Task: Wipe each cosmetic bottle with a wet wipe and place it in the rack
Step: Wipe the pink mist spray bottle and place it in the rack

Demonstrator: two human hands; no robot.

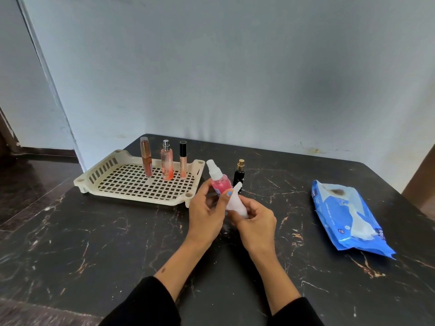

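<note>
My left hand (207, 215) grips a pink spray bottle (218, 178) with a white cap, tilted up to the left above the table. My right hand (255, 220) holds a white wet wipe (235, 201) against the bottle's lower part. A cream rack (131, 187) lies at the left with three bottles upright along its back: a copper tube (146, 156), an orange spray bottle (167, 163) and a black-capped tube (183, 160). A black bottle with a gold top (239, 172) stands on the table right of the rack, just behind my hands.
A blue pack of wet wipes (348, 215) lies at the right with a wipe sticking out of its opening. The dark marble table (94, 243) meets a pale wall at the back; its left edge drops to a dark floor.
</note>
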